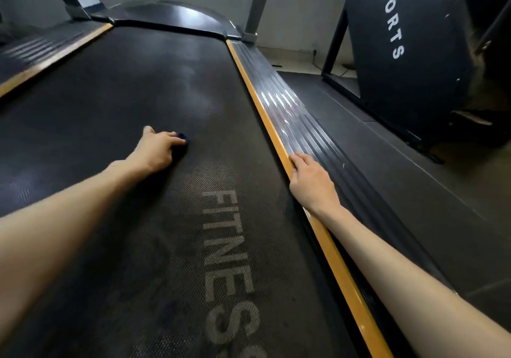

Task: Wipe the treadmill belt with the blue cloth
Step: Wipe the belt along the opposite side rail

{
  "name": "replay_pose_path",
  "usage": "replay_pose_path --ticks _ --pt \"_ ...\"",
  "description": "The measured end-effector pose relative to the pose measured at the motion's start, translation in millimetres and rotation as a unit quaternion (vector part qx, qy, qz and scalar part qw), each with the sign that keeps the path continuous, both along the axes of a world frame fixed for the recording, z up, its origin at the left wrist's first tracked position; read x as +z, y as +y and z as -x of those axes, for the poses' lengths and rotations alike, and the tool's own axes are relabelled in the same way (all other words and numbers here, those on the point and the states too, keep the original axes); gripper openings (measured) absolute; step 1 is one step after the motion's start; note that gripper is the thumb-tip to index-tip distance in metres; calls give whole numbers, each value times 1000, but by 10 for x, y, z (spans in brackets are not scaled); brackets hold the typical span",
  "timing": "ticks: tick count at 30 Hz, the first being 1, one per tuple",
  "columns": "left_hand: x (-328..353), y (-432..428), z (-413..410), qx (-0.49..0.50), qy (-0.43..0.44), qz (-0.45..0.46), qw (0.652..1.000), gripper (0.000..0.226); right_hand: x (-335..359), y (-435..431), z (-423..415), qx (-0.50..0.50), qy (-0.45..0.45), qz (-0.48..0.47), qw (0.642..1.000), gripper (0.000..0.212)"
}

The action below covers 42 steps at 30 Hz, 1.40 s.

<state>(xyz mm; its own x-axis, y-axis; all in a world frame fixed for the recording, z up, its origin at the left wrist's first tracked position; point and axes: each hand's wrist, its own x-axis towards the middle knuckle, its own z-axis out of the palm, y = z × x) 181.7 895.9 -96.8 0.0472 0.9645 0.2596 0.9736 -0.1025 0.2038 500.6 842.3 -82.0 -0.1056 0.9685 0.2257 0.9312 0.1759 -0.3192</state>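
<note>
Head view shows the dark belt [138, 67] filling most of the picture, with a ribbed rail [304, 125] along its right. A hazy streak [193, 86] lies ahead of the hands but no clear wiped edge shows, so I judge the wipe under way with much belt left. On the rail's edge the right hand [312, 180] rests with fingers loose and holding nothing, while mid-belt the left hand [157, 150] presses down, fingers curled round the cloth [181, 135], only a blue scrap showing.
</note>
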Motion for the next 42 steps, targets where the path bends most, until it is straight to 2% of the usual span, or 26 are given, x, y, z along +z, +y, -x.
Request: replay_pose_path --ticks 2,4,7,9,11,13,15,17,20,24,27,29,31,32,33,34,35,37,40,42 --pt "50 -171 -281 -64 -30 -10 997 40 -14 28 -20 3 28 8 1000 41" --pt "110 -482 -694 -170 -51 -8 984 40 44 -19 -9 7 86 14 996 43" --pt "198 -1039 -1208 -284 -29 34 958 43 188 -367 -20 -52 140 40 988 46" --pt "187 -1214 -1332 -290 -32 36 956 45 214 -731 -125 -75 69 59 993 46" --pt "162 -1266 -1360 -261 -24 63 963 46 179 -1033 -241 -13 -19 63 998 48" --pt "192 -1350 -1424 -243 -4 90 966 49 145 -1137 -298 20 -49 64 997 48" --pt "211 -1503 -1537 -296 -8 83 952 48 147 -1117 -295 12 -47 54 997 47" --pt "210 -1706 -1582 -391 -23 66 918 44 137 -1118 -291 1 -13 47 999 46" --pt "162 -2022 -1569 -476 -6 78 876 43 62 -1095 -350 3 17 20 1000 45" --pt "136 -2506 -1627 -503 -17 97 858 48 -27 -1075 -378 21 3 -13 1000 45" --pt "198 -2554 -1590 -484 -11 119 867 51 1 -1094 -380 21 8 -7 1000 45" --pt "173 -2324 -1500 -412 -6 72 908 50 30 -1091 -379 20 19 -6 1000 45" --pt "114 -2037 -1403 -213 -37 10 976 51 45 -1094 -377 16 28 0 999 45" --pt "95 -1927 -1391 -95 -58 14 994 52 37 -1098 -380 13 31 -3 999 45" --pt "77 -1869 -1420 -12 -72 23 997 53 26 -1096 -376 14 33 -5 999 44" --pt "75 -1869 -1494 19 -77 35 996 53 23 -1093 -375 17 36 -7 999 44" --pt "106 -1921 -1592 3 -76 47 996 53 21 -1086 -376 18 39 -8 999 44" --pt "213 -2194 -1753 -126 -66 75 987 50 19 -1093 -379 20 37 -9 999 43" --pt "290 -2699 -1778 -327 -54 121 936 47 44 -1106 -365 23 35 -21 999 42" --pt "258 -2777 -1668 -371 -35 101 923 50 35 -1111 -373 22 35 -24 999 42"
